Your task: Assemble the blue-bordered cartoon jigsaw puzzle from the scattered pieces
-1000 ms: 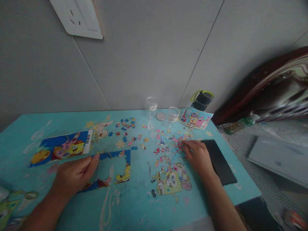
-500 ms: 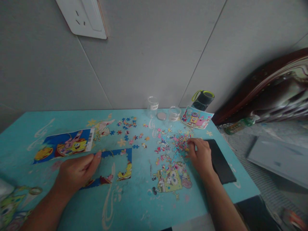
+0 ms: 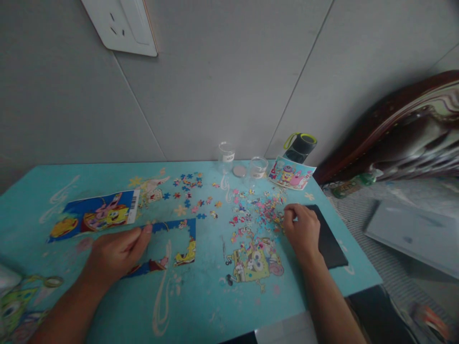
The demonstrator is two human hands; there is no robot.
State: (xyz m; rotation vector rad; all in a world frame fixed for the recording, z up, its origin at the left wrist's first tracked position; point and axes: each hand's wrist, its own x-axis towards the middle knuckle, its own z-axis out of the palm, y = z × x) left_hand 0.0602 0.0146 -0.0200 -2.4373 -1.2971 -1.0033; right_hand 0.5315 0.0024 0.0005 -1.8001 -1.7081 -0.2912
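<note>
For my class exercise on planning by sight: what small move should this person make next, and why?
Probably spread the loose pieces gently with the right hand: it is at their right edge, and many look crowded together, so single shapes are hard to pick out. The puzzle border, partly hidden by the left hand, has an unfilled middle.

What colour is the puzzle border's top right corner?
Blue; the puzzle border shows best in the head view.
</note>
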